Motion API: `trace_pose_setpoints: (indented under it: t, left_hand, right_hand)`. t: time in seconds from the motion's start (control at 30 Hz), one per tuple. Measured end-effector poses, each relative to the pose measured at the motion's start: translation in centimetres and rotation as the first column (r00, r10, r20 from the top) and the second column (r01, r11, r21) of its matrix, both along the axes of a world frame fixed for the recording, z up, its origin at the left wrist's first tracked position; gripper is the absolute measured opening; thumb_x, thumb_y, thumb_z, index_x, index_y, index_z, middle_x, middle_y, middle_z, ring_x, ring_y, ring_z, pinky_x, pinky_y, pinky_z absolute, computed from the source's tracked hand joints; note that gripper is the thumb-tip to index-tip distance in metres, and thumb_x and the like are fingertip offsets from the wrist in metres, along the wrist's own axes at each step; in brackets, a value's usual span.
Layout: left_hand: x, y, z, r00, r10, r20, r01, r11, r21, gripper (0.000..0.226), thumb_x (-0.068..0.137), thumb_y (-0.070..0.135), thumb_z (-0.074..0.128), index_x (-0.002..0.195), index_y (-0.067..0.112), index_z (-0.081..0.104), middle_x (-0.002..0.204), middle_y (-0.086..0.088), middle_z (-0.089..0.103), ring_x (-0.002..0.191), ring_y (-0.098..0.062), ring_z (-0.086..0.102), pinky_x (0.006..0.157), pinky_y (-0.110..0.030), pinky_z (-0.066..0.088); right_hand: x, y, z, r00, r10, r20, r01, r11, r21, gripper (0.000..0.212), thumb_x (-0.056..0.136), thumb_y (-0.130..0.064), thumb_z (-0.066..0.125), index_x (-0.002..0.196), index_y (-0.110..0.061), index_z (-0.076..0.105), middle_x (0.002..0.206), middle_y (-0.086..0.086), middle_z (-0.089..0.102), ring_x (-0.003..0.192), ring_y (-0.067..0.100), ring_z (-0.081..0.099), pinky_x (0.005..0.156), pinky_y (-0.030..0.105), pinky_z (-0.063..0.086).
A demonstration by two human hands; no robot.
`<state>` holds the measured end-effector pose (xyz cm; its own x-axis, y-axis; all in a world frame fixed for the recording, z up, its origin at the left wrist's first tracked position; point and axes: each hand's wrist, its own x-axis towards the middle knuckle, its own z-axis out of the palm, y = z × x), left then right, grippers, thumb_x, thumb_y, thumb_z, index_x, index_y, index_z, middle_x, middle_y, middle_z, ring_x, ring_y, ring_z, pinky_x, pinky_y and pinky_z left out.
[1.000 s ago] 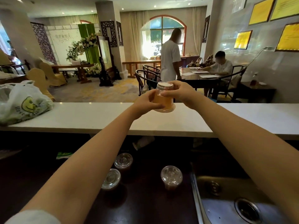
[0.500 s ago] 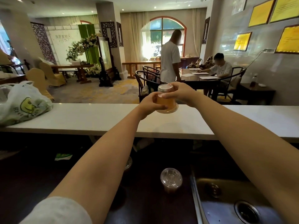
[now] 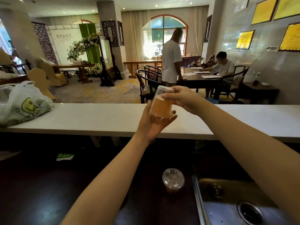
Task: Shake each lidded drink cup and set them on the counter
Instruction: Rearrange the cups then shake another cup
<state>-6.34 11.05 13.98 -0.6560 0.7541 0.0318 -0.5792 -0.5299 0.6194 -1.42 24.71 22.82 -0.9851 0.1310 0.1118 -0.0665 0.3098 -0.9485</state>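
Our right hand (image 3: 183, 99) grips the upper end of the tilted drink cup (image 3: 161, 106), fingers curled round it; our left hand (image 3: 152, 127) lies flat, palm up, supporting it over the white counter (image 3: 81, 117)

Bright daylight thru arched window (image 3: 164, 34) at top centre, blown out w/ glare on lower panes. Small ceiling spotlights (image 3: 156, 5) along top. Well lit across white counter (image 3: 81, 117) mid-frame. Very dim over dark worktop (image 3: 40, 184) in lower half; faint sheen on sink (image 3: 227, 208) lower right. Backlit amber glow thru drink cup (image 3: 162, 106) at centre. Wide-angle bending at edges; bkgd slightly soft.
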Motion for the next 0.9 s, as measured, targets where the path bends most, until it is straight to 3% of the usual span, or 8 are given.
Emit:
trace_pose_setpoints:
  t: [0.1, 0.27, 0.33, 0.4, 0.47, 0.6, 0.73, 0.9]
  left_hand:
    - [0.2, -0.2, 0.5, 0.999, 0.038, -0.025, -0.039, 0.998, -0.047, 0.069, 0.081, 0.039, 0.061, 0.142, 0.015, 0.036, 0.119, -0.017, 0.047, 0.101, -0.032, 0.053, 0.083, -0.042, 0.053]
    - [-0.7, -1.7, 0.5, 0.99, 0.069, -0.124, -0.098, 0.964, -0.248, 0.06, 0.082, 0.036, 0.061, 0.135, 0.017, 0.041, 0.121, -0.017, 0.045, 0.095, -0.029, 0.053, 0.071, -0.038, 0.052]
    - [-0.9, -2.1, 0.8, 0.983, 0.07, -0.173, -0.121, 0.944, -0.307, 0.061, 0.082, 0.036, 0.061, 0.136, 0.017, 0.041, 0.123, -0.018, 0.046, 0.097, -0.029, 0.053, 0.072, -0.038, 0.053]
    - [-0.8, -2.5, 1.5, 0.964, 0.046, -0.263, -0.145, 0.917, -0.371, 0.068, 0.077, 0.037, 0.065, 0.137, 0.018, 0.039, 0.126, -0.018, 0.045, 0.102, -0.029, 0.052, 0.07, -0.037, 0.054]
    - [-0.7, -2.8, 2.2, 0.925, 0.001, -0.38, -0.189, 0.868, -0.458, 0.068, 0.078, 0.037, 0.066, 0.137, 0.021, 0.036, 0.129, -0.016, 0.043, 0.107, -0.029, 0.051, 0.069, -0.036, 0.055]
    - [-0.9, -4.3, 3.2, 0.871, -0.051, -0.488, -0.252, 0.807, -0.534, 0.056, 0.088, 0.037, 0.057, 0.137, 0.022, 0.035, 0.128, -0.013, 0.045, 0.109, -0.028, 0.053, 0.077, -0.036, 0.056]
    - [-1.7, -5.8, 4.7, 0.91, -0.035, -0.414, -0.217, 0.81, -0.545, 0.057, 0.086, 0.045, 0.057, 0.135, 0.017, 0.044, 0.127, -0.016, 0.052, 0.106, -0.029, 0.058, 0.079, -0.039, 0.055]
    - [-2.1, -5.8, 7.8, 0.851, -0.23, -0.472, -0.242, 0.626, -0.741, 0.034, 0.087, 0.043, 0.056, 0.114, 0.022, 0.052, 0.116, -0.014, 0.055, 0.098, -0.026, 0.057, 0.076, -0.033, 0.051]
  right_hand:
    - [0.3, -0.3, 0.3, 0.997, 0.045, 0.057, -0.06, 0.958, 0.281, 0.061, 0.081, -0.031, 0.07, 0.131, -0.014, 0.04, 0.12, 0.003, 0.051, 0.112, 0.021, 0.049, 0.082, 0.025, 0.046]
    - [1.0, -0.3, 3.9, 0.975, 0.219, -0.035, -0.113, 0.628, 0.77, 0.087, 0.08, -0.032, 0.071, 0.148, -0.022, 0.017, 0.155, 0.002, 0.022, 0.14, 0.021, 0.024, 0.106, 0.032, 0.028]
    - [0.8, -1.1, 4.7, 0.963, 0.255, 0.09, -0.194, 0.419, 0.887, 0.085, 0.081, -0.031, 0.071, 0.148, -0.023, 0.019, 0.154, 0.0, 0.025, 0.141, 0.021, 0.021, 0.111, 0.036, 0.023]
    - [0.3, -1.9, 4.6, 0.942, 0.215, 0.258, -0.307, 0.245, 0.92, 0.076, 0.08, -0.028, 0.072, 0.143, -0.021, 0.031, 0.144, 0.004, 0.039, 0.135, 0.024, 0.033, 0.106, 0.036, 0.032]
    - [-0.2, -2.3, 4.0, 0.917, 0.156, 0.367, -0.393, 0.193, 0.899, 0.065, 0.08, -0.025, 0.072, 0.136, -0.017, 0.041, 0.129, 0.006, 0.051, 0.117, 0.02, 0.048, 0.092, 0.029, 0.042]
    - [-0.5, -2.4, 3.0, 0.943, 0.166, 0.29, -0.327, 0.29, 0.9, 0.058, 0.08, -0.023, 0.072, 0.13, -0.013, 0.045, 0.122, 0.008, 0.054, 0.1, 0.014, 0.049, 0.077, 0.02, 0.042]
    - [-0.1, -2.0, 1.6, 0.972, 0.189, 0.14, -0.218, 0.505, 0.835, 0.062, 0.08, -0.026, 0.072, 0.132, -0.014, 0.042, 0.121, 0.005, 0.053, 0.098, 0.013, 0.048, 0.07, 0.015, 0.04]
    - [0.5, -2.0, -2.2, 0.989, 0.148, 0.02, -0.127, 0.769, 0.627, 0.069, 0.077, -0.028, 0.074, 0.135, -0.016, 0.038, 0.127, 0.005, 0.05, 0.102, 0.013, 0.049, 0.075, 0.017, 0.043]
